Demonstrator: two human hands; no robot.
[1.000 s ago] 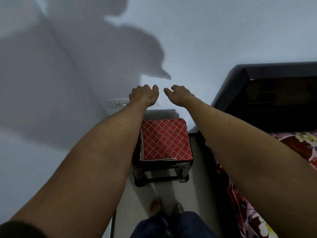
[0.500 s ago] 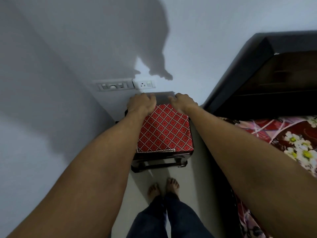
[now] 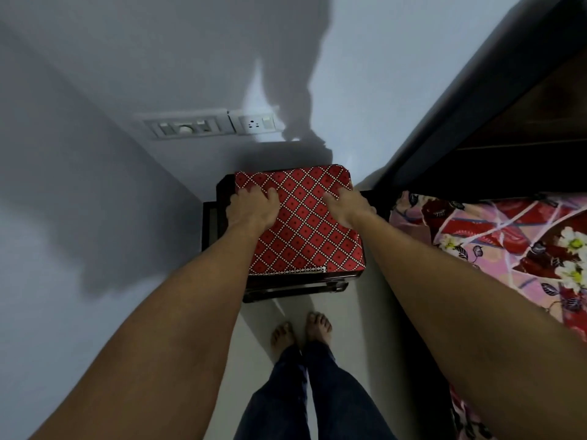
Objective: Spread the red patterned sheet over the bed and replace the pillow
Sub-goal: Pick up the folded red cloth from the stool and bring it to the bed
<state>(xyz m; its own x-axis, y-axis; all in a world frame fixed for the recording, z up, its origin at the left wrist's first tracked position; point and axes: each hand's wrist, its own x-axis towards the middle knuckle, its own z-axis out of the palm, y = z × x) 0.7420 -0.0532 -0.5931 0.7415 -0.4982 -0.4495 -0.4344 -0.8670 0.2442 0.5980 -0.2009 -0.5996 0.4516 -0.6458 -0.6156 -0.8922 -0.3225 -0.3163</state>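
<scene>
Head view looks steeply down along two bare forearms that stretch from the lower corners of the frame toward its centre. Folded into a thick square pad, the red patterned sheet lies at centre frame on a small dark surface, which stands on the pale floor against the wall and just left of the bed. The left hand sits on the sheet's upper left part with its fingers curled down into the cloth, so its grip is clenched on the sheet. The right hand sits on the upper right part, fingers bent onto the cloth, which puckers just ahead of them; its grip too is grasping the sheet. The sheet's lower edge shows a pale dotted border and lies flat on the surface. At the right of the frame the bed carries a pink and red floral cover, and a dark headboard runs toward the upper right corner. On the grey wall above the sheet are a switch panel and, just beside it, a white socket; the person's shadow falls across the wall. At lower centre, two bare feet stand on the floor near the surface, with dark trouser legs below them in the frame.
</scene>
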